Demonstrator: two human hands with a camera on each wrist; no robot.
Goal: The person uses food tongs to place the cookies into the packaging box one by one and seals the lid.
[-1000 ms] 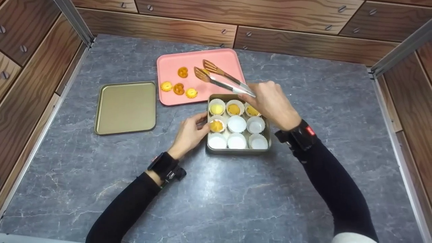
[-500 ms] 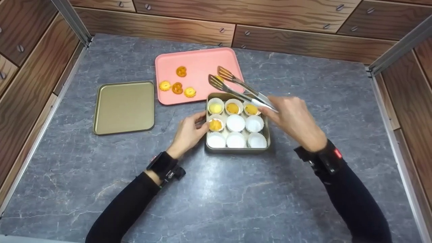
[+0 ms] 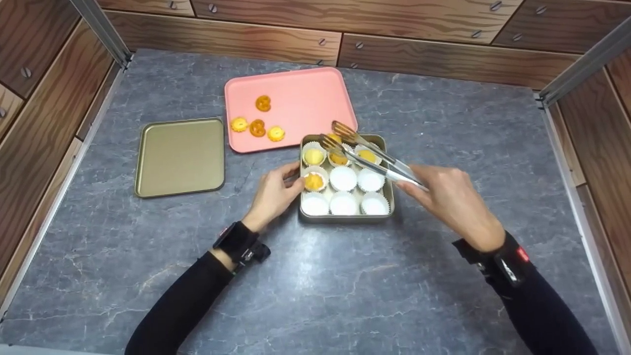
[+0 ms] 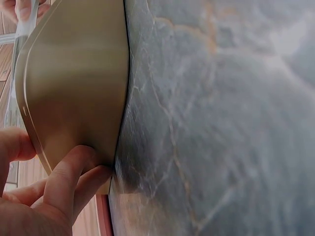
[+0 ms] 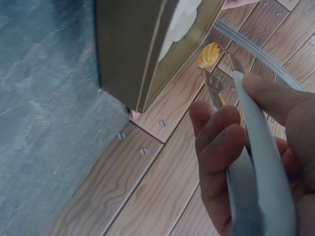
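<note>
Right hand (image 3: 451,199) is wrapped round the tongs (image 5: 261,142) — tips closed on a ridged yellow cookie (image 5: 209,55), over the tin's back row. Left hand (image 3: 272,196) just rests loosely extended fingers against the left wall of the tin (image 3: 347,219). Pink tray (image 3: 296,106) sits behind (four more snacks (image 3: 257,128) on it).

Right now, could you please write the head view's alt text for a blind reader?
A person's right hand holds tongs gripping a yellow treat near the far edge of a tin with nine paper cups, four filled; the left hand touches the tin's side. Behind, a pink tray holds four treats; a gold lid lies left.
</note>
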